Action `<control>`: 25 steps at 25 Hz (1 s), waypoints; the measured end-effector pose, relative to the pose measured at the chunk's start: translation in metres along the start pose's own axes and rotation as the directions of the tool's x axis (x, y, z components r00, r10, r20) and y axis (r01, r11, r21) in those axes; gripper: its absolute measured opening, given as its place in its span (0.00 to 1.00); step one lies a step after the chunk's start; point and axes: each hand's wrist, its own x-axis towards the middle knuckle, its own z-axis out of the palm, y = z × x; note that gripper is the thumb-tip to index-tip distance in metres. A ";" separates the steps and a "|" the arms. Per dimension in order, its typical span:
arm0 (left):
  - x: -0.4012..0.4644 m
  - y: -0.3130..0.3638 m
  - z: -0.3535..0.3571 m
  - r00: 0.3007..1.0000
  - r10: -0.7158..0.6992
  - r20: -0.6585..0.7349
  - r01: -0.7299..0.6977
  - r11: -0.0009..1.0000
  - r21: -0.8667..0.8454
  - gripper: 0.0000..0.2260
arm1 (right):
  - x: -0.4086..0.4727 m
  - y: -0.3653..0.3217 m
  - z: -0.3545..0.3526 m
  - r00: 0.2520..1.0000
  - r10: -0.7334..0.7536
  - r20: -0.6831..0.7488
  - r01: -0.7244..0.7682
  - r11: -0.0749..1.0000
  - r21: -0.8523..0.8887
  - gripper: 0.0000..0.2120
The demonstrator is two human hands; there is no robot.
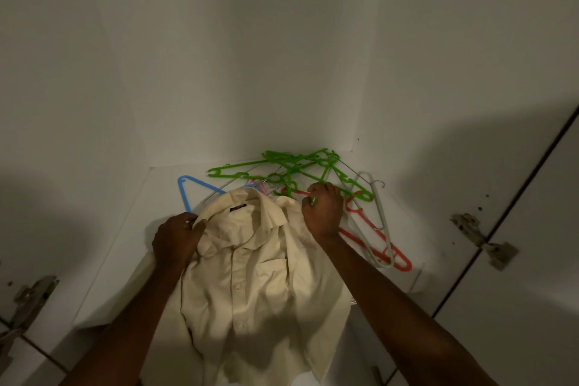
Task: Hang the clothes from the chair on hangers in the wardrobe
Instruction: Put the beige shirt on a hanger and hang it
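Head view: a cream button-front cotton shirt (260,276) lay collar-first over the front edge of the white wardrobe shelf (125,247), its tail hanging off toward the person. The left hand (177,240) pinched the shirt's left shoulder seam, fingers curled into the cloth. The right hand (322,213) was closed on the right shoulder and on a green plastic part (312,200), judged to be a hanger inside the shirt; how far it was seated could not be told. Loose green plastic hangers (291,166), a red plastic hanger (376,244), a pale grey hanger (380,216) and a blue plastic hanger (188,191) lay toward the shelf's rear edge and right side.

Recommended procedure: keep the left shoulder taut, feed the hanger arm fully into the sleeve opening, centre the collar on the hook, then lift clear of the loose pile to avoid snagging.
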 end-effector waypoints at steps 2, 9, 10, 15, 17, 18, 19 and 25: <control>0.001 0.000 -0.001 1.000 0.015 -0.019 -0.015 1.000 0.011 0.11 | 0.010 0.019 -0.014 0.996 0.068 0.059 -0.057 0.984 -0.169 0.12; 0.000 -0.002 0.002 0.997 0.047 -0.060 -0.046 0.999 0.019 0.12 | 0.001 0.049 -0.045 0.954 0.193 0.231 -0.050 0.859 -0.510 0.19; 0.001 -0.004 0.002 0.997 0.042 -0.059 -0.042 0.999 0.011 0.13 | 0.003 0.050 -0.049 0.955 0.160 0.249 -0.004 0.848 -0.531 0.15; -0.001 0.002 0.000 0.991 0.060 -0.119 -0.065 0.997 -0.045 0.12 | 0.039 0.023 -0.084 0.957 0.110 0.267 0.087 0.771 -0.631 0.11; -0.002 0.003 -0.001 0.987 0.063 -0.148 -0.073 0.995 -0.063 0.13 | 0.062 0.006 -0.104 0.955 0.074 0.287 0.137 0.748 -0.650 0.11; -0.003 0.002 -0.001 0.986 0.065 -0.153 -0.076 0.995 -0.071 0.13 | 0.074 -0.003 -0.115 0.953 0.061 0.298 0.159 0.736 -0.658 0.12; -0.003 0.002 -0.002 0.986 0.063 -0.154 -0.076 0.994 -0.077 0.13 | 0.086 -0.011 -0.126 0.950 0.054 0.307 0.174 0.725 -0.666 0.12; -0.004 0.003 -0.004 0.986 0.065 -0.156 -0.075 0.996 -0.057 0.14 | 0.134 -0.041 -0.181 0.931 0.084 0.355 0.174 0.753 -0.635 0.13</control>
